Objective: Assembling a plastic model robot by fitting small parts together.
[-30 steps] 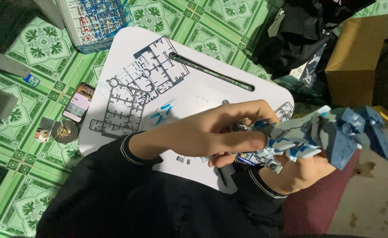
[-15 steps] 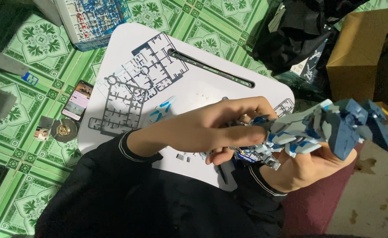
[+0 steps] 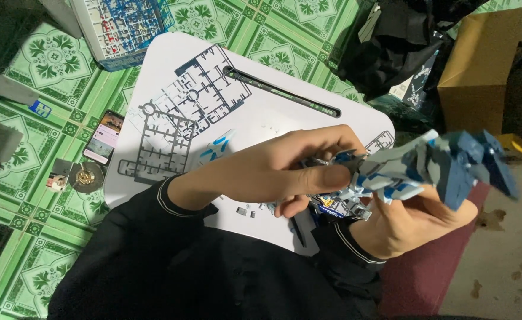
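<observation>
A: Lying at far left on the green tiled floor (image 3: 29, 77): a phone (image 3: 103, 137). Empty part frames (image 3: 178, 118) are resting on the white desk (image 3: 273, 112).

B: Left hand (image 3: 273, 172) is pinching the blue-white model robot (image 3: 415, 169), fingers (image 3: 326, 176) closed on it above the desk's right edge. Right hand (image 3: 415, 222) is cupping it from below, fingers wrapped around it.

A blue, white and grey plastic robot model (image 3: 418, 169) is showing against a plain white rounded lap table (image 3: 284, 112). Dark grey plastic parts frames (image 3: 181, 115) are lying there, over a green-and-white floral-tiled floor mat (image 3: 41, 71). Black sleeves (image 3: 154, 249) are showing thin white cuff stripes.
</observation>
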